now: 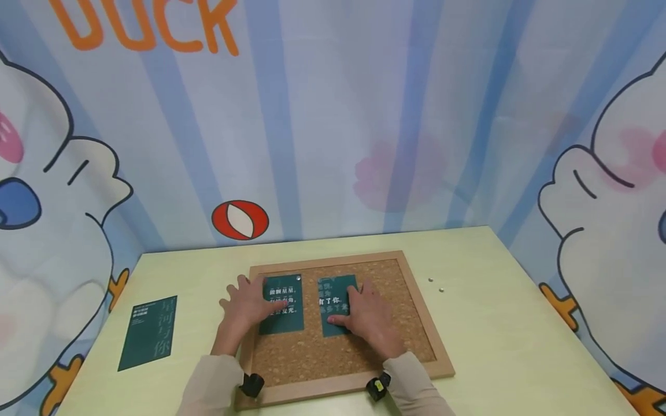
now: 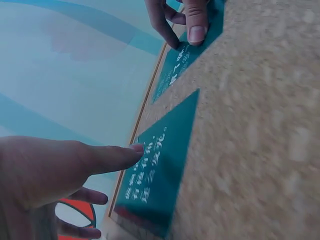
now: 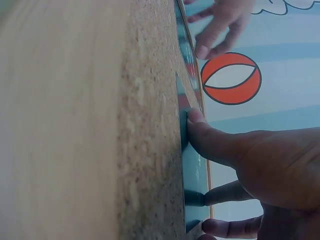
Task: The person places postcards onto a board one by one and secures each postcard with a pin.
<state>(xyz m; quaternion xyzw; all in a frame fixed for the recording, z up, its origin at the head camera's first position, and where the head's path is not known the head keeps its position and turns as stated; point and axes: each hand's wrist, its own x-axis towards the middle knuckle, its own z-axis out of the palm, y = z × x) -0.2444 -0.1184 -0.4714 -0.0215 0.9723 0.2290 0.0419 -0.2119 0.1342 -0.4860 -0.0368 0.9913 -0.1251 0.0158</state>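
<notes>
Two dark green cards with white characters lie side by side on a framed corkboard (image 1: 333, 370). My left hand (image 1: 248, 303) is spread over the left card (image 1: 291, 326), its thumb extended across the printed text. A small silver pushpin (image 1: 299, 278) sits at that card's top right corner. On the right card (image 1: 333, 286) rests my right hand (image 1: 372, 315), thumb on its lower middle and fingers at its right side. The right wrist view shows the thumb (image 3: 197, 120) and fingertips touching this card, without curling round it.
Another green card (image 1: 148, 332) lies on the pale yellow table (image 1: 520, 346), left of the corkboard. Two small silver pins (image 1: 441, 290) lie on the table to the board's right. A printed cartoon backdrop (image 1: 333, 115) stands behind the table.
</notes>
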